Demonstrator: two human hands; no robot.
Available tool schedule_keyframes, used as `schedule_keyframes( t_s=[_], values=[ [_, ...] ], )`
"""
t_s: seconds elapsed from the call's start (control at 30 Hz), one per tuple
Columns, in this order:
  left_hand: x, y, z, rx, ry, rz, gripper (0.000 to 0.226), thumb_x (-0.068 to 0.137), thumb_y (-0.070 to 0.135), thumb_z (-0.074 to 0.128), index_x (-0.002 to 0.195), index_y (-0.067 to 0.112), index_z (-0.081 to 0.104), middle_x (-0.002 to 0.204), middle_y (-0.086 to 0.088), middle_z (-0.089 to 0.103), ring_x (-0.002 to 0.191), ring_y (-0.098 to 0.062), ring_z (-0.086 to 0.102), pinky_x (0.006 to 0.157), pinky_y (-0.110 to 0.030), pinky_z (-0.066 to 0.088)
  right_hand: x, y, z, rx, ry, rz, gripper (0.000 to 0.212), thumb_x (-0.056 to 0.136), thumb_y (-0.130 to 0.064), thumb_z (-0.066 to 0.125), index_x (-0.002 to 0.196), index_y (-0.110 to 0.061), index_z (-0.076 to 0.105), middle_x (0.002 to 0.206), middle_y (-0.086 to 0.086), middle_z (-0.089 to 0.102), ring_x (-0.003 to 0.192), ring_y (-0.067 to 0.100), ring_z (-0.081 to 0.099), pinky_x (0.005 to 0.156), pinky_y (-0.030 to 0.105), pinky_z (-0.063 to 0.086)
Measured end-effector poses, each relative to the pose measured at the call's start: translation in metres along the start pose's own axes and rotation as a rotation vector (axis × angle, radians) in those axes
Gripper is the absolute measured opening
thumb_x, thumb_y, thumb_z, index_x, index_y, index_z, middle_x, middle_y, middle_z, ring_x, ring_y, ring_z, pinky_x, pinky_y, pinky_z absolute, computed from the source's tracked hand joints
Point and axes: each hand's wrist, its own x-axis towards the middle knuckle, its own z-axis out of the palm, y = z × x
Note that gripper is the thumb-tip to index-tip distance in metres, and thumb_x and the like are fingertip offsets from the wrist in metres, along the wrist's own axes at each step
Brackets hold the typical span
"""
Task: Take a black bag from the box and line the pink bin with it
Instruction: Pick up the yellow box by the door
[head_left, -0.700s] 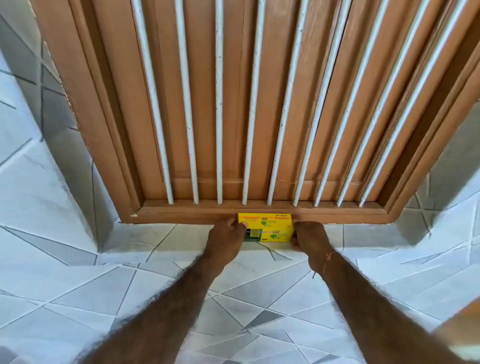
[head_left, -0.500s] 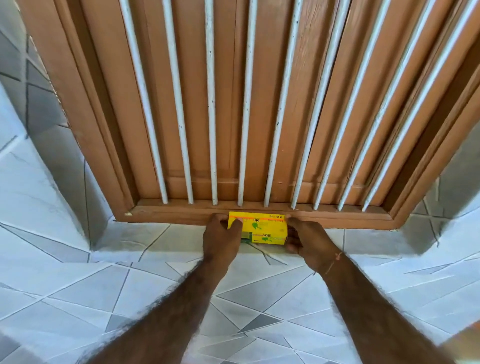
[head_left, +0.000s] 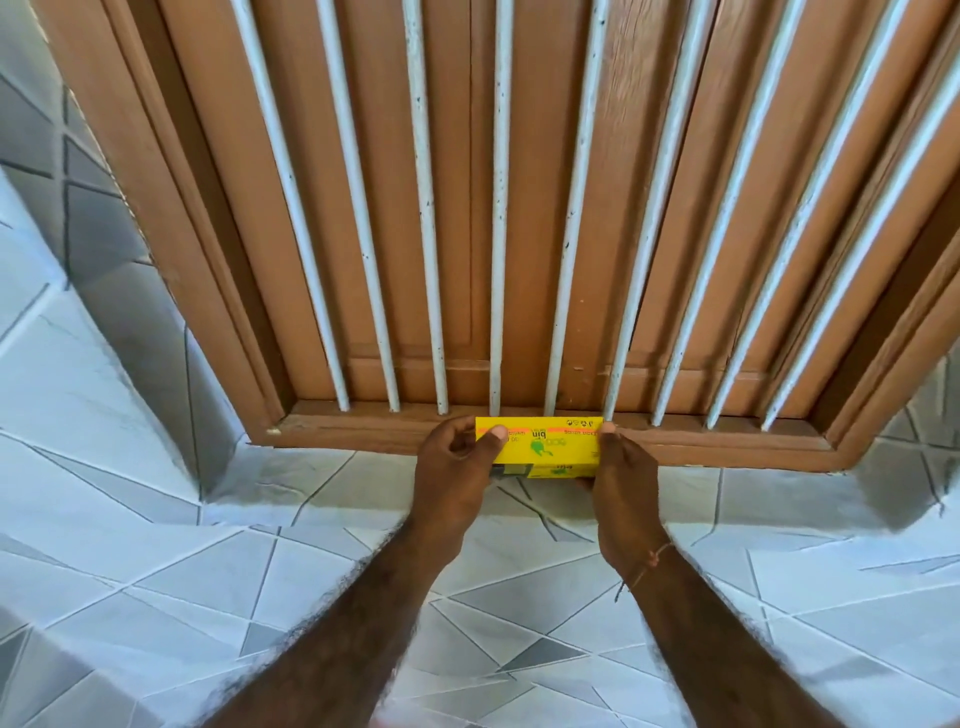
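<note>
Both hands held the yellow box by its ends, probably to steady it for drawing out a bag. It sat at the frame's centre, against the wooden sill below the white bars. The left hand pinched the nine-o'clock end under its thumb; the right hand clamped the three-o'clock end. The box's long axis ran nine to three, print upside down. No bin was in view.

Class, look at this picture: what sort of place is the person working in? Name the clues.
Probably a tiled room in a home: patterned grey-white wall tiles, a wooden window frame with white bars.
</note>
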Motion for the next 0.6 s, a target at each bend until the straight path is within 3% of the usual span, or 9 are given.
schedule_keyframes(
  t_s=[0.07,0.13,0.2,0.3,0.4,0.53,0.6],
  values=[
    [0.001,0.002,-0.006,-0.007,-0.010,0.007,0.026,0.084,0.032,0.072,0.105,0.019,0.066,0.101,-0.003,0.070,0.092,-0.017,0.066,0.060,-0.021,0.053,-0.006,-0.001,0.005,0.020,0.008,0.008,0.034,0.100,-0.033,0.043,0.077,-0.023,0.067,0.084,0.000,0.069,0.085,0.023,0.064,0.090,0.053,0.054],
    [0.001,0.005,-0.014,-0.013,-0.031,0.009,0.033,0.082,0.034,0.073,0.110,0.016,0.068,0.103,-0.005,0.071,0.098,-0.023,0.067,0.070,-0.030,0.056,-0.014,-0.003,0.010,0.034,0.026,0.017,0.033,0.099,-0.035,0.043,0.080,-0.022,0.067,0.088,0.005,0.070,0.089,0.027,0.065,0.084,0.046,0.057],
    [-0.001,0.007,-0.023,-0.016,-0.054,0.022,0.035,0.082,0.034,0.074,0.112,0.016,0.069,0.102,-0.005,0.073,0.095,-0.022,0.067,0.079,-0.036,0.055,-0.025,-0.005,0.014,0.068,0.053,0.024,0.034,0.100,-0.032,0.042,0.079,-0.020,0.065,0.085,0.006,0.069,0.085,0.026,0.065,0.072,0.035,0.057],
    [-0.003,0.006,-0.035,-0.043,-0.083,0.044,0.034,0.081,0.034,0.074,0.110,0.017,0.070,0.099,-0.004,0.073,0.090,-0.019,0.066,0.079,-0.037,0.053,-0.043,-0.007,0.021,0.091,0.084,-0.022,0.036,0.101,-0.029,0.040,0.077,-0.018,0.065,0.076,0.004,0.067,0.069,0.017,0.064,0.052,0.022,0.054],
    [-0.008,0.003,-0.045,-0.069,-0.111,0.068,0.034,0.078,0.037,0.075,0.107,0.018,0.071,0.099,-0.007,0.073,0.090,-0.022,0.067,0.079,-0.038,0.053,-0.061,-0.006,0.023,0.052,0.118,-0.059,0.040,0.101,-0.030,0.040,0.073,-0.018,0.065,0.073,0.004,0.066,0.067,0.018,0.061,0.054,0.026,0.054],
    [-0.022,0.005,-0.054,-0.131,-0.167,0.038,0.057,0.062,0.052,0.076,0.106,0.017,0.072,0.105,-0.010,0.073,0.103,-0.032,0.068,0.091,-0.051,0.055,-0.081,-0.007,0.020,0.040,0.130,-0.108,0.042,0.102,-0.031,0.039,0.072,-0.017,0.065,0.072,0.008,0.064,0.064,0.017,0.058,0.049,0.020,0.053],
    [-0.027,0.005,-0.057,-0.160,-0.188,-0.007,0.048,0.071,0.043,0.076,0.109,0.014,0.070,0.105,-0.009,0.073,0.100,-0.030,0.068,0.086,-0.046,0.057,-0.088,-0.008,0.018,0.030,0.132,-0.124,0.042,0.102,-0.031,0.038,0.073,-0.019,0.065,0.072,0.006,0.064,0.063,0.016,0.057,0.048,0.018,0.053]
  ],
)
